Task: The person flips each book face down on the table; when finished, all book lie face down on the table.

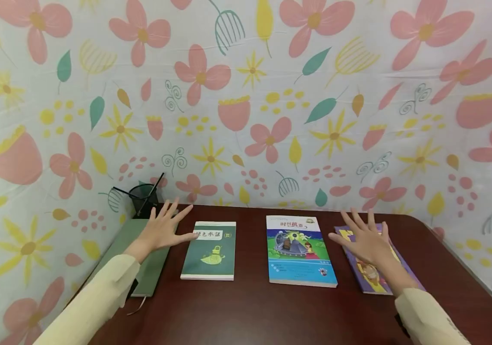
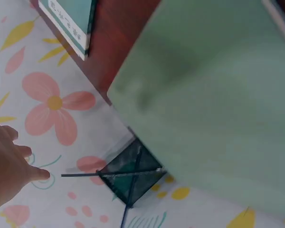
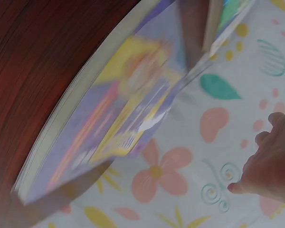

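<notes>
Dark red wood tabletop (image 1: 250,306) — your left hand (image 1: 164,231), fingers spread and holding nothing, hovers over the green notebook (image 1: 151,268) at the left edge; your right hand (image 1: 364,239), equally splayed and empty, hovers over the purple book (image 1: 372,280) toward the right edge.

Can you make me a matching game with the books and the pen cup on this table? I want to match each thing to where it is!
Things:
1. pale green notebook
2. dark green book
3. blue book
4. purple book

Places:
A. under the right hand
B. in the middle, no hand above it
C. at the far left, under the left hand
D. beside the left hand's fingertips

Pairs: 1-C, 2-D, 3-B, 4-A

The pen cup stands behind the notebook.
</notes>
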The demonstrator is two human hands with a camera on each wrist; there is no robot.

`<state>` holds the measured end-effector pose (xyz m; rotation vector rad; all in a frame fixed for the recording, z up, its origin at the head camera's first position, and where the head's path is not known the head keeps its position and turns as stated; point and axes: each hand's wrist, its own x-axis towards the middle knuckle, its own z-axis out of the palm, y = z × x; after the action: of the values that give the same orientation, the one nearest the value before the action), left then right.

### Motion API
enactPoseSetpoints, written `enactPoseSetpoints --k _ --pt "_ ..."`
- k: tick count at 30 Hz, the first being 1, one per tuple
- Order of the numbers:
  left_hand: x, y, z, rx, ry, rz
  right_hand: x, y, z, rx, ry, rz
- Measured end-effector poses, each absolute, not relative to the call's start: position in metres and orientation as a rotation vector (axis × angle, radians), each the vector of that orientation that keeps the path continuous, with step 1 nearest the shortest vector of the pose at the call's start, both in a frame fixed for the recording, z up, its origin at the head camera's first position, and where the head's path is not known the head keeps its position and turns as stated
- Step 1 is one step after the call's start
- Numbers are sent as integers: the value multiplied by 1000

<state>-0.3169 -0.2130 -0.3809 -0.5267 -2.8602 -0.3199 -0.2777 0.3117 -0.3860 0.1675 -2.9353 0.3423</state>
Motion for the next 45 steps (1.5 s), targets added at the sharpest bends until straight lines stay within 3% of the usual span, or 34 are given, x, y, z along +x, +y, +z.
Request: enactPoseSetpoints --k 17,31,45 --pt "-319 -204 -417 -392 -2877 -783 -303 219 -398 216 -2773 700" --pt "-324 -200 -456 -212 -2637 -1138 -328 140 -409 349 -2666 1342" --pt "-328 -186 -474 -330 -2479 -1102 -339 99 -439 97 -2534 1666"
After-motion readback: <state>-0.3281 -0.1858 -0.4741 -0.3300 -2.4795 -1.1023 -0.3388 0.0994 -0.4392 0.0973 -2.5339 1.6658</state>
